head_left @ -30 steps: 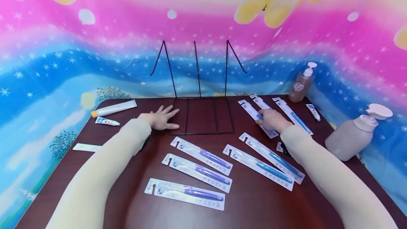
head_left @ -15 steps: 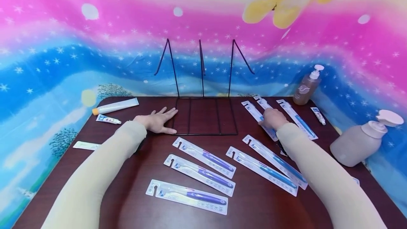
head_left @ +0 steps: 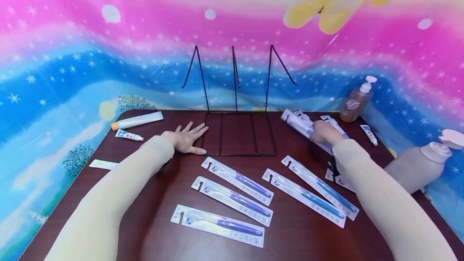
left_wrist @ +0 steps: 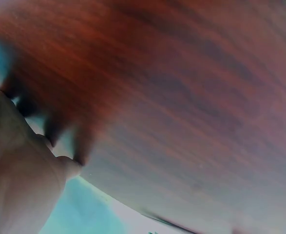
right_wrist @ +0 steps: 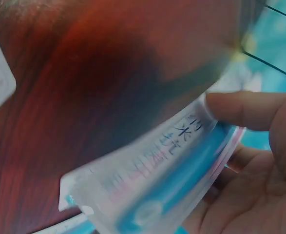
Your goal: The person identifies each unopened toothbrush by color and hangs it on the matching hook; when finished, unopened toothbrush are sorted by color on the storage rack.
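Note:
My right hand (head_left: 325, 133) pinches a packaged blue toothbrush (right_wrist: 177, 161) between thumb and fingers, its near end tilted toward the wrist camera. In the head view its pack overlaps another toothbrush pack lying beneath it. My left hand (head_left: 187, 138) lies with fingers spread on the table, fingertips right at the left side of a black wire rack (head_left: 239, 154). The left wrist view shows part of that hand (left_wrist: 30, 170) against the wood. Right of my right hand, another packaged blue toothbrush (head_left: 335, 123) is partly hidden.
Purple toothbrush packs (head_left: 221, 225) lie in front, with blue toothbrush packs (head_left: 304, 197) to their right. At left are an orange-capped tube (head_left: 139, 120), a small toothpaste tube (head_left: 129, 135) and a white packet (head_left: 103, 164). Pump bottles (head_left: 353, 106) and a small tube (head_left: 369, 135) stand or lie at right.
My right hand has lifted the packaged blue toothbrush from among the packs at the back right. My left hand stays spread by the rack. The head view has shifted slightly.

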Demonstrator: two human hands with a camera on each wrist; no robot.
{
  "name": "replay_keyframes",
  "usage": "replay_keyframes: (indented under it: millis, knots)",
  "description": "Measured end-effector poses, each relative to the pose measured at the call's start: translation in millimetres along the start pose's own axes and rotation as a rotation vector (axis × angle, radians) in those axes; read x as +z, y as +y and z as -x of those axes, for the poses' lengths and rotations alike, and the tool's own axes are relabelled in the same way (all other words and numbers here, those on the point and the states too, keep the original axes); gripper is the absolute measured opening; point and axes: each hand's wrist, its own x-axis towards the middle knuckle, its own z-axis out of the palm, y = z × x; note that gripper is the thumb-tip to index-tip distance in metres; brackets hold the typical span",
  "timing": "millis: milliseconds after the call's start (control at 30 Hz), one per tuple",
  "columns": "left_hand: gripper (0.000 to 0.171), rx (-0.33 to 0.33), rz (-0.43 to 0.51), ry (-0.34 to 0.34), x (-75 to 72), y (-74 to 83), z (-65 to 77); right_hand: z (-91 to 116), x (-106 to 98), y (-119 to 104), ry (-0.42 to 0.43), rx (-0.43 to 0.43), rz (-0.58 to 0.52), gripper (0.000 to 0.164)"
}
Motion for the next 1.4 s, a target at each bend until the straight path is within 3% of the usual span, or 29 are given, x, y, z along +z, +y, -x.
replay_keyframes:
  millis: [167,300,433,600,1000,1400]
  knots:
    - [0.099,0.005,-0.002,-0.005,-0.7,1.8,-0.9,31,-27,11,0.096,-0.040,-0.181,0.038]
    - [0.099,0.008,0.004,-0.009,-0.7,1.7,-0.9,62,-46,13,0.179,-0.068,-0.249,0.046]
    - [0.101,-0.001,0.015,-0.014,-2.6,0.0,-2.3,93,-58,2,0.240,-0.085,-0.299,0.056]
    - [0.101,-0.022,0.056,-0.041,-3.9,-3.7,-5.4,116,-61,-17,0.275,-0.132,-0.325,0.056]
    - [0.102,0.012,0.160,-0.031,-7.3,-4.5,-1.5,127,-47,-42,0.297,-0.215,-0.439,0.056]
    - [0.106,0.009,0.167,-0.006,-4.1,-5.7,-2.1,110,-25,-64,0.298,-0.316,-0.508,0.044]
